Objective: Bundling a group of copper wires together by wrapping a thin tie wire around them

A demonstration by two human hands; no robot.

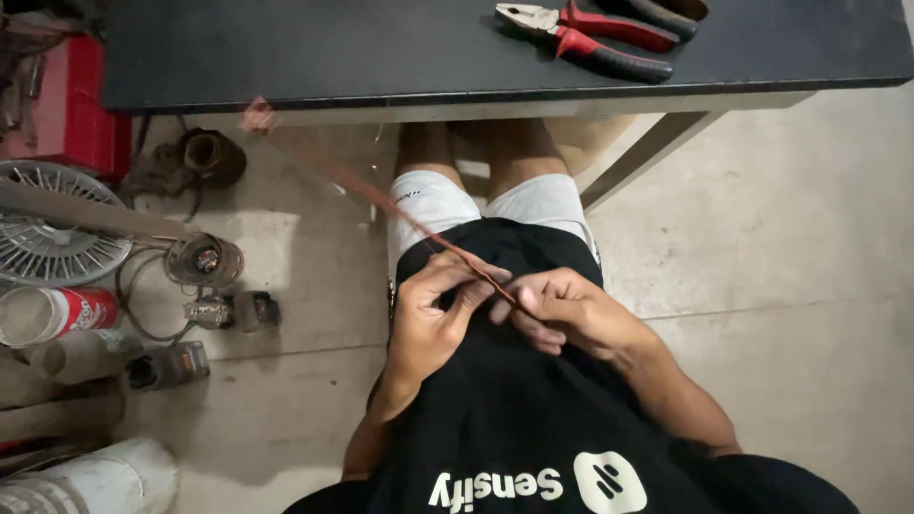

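Concrete floor (781, 247) lies under you, black table (286, 48) ahead. Your left hand (428, 324) and right hand (562, 309) both pinch a copper wire (381, 195) over your lap; it slants up-left past the left hand, toward the table edge.

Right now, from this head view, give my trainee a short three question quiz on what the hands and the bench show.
1. True or false: both the left hand and the right hand grip the thin copper-coloured strand.
2. Which tool lies on the dark table? A hammer, B red-handled pliers, C saw.
3. Fill in: the strand runs from the hands up toward the picture's ____ side.

Key: 1 true; 2 B; 3 left.
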